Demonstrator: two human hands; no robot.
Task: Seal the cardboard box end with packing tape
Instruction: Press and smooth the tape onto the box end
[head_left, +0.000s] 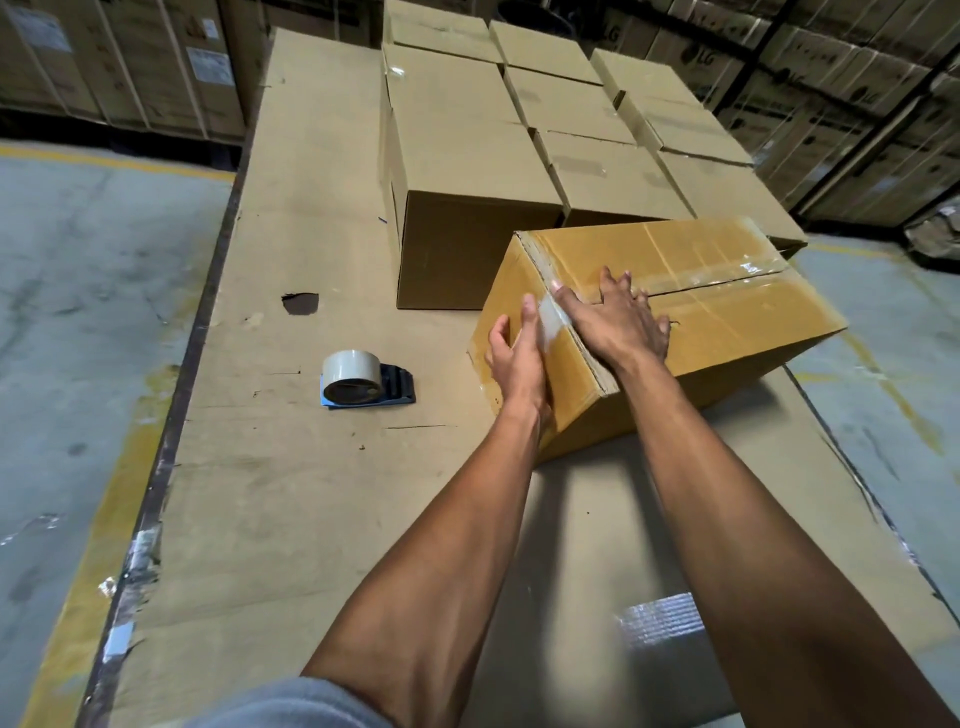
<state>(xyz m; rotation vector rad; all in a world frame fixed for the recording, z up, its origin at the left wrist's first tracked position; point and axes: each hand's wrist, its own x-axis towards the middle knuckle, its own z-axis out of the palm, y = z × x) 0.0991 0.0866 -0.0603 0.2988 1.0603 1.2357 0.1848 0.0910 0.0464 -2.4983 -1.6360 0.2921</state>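
Two hands press clear packing tape (551, 321) onto a brown cardboard box (717, 312) at two o'clock on the counter (291, 467).
Left hand (514, 358) and right hand (621, 317) lie flat, fingers spread, gripping nothing; the box looks stiff, light, best steadied at its corners.

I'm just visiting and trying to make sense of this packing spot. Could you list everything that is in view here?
Cardboard box: one, orange-brown, tilted, right of centre on the work surface, under both hands.
Clear tape strip: one, folded over the box's near top edge.
Tape dispenser: one, blue with a beige roll, lying left of the box, untouched.
Plain boxes: about eight, tan, grouped behind the tilted box.
Work surface: one, covered in tan cardboard sheet, with a small torn hole.
Printed cartons: many, brown, stacked along the back.
Floor: grey concrete, yellow lines.
Left hand: on the box's end face, by the tape.
Right hand: flat on the box top.
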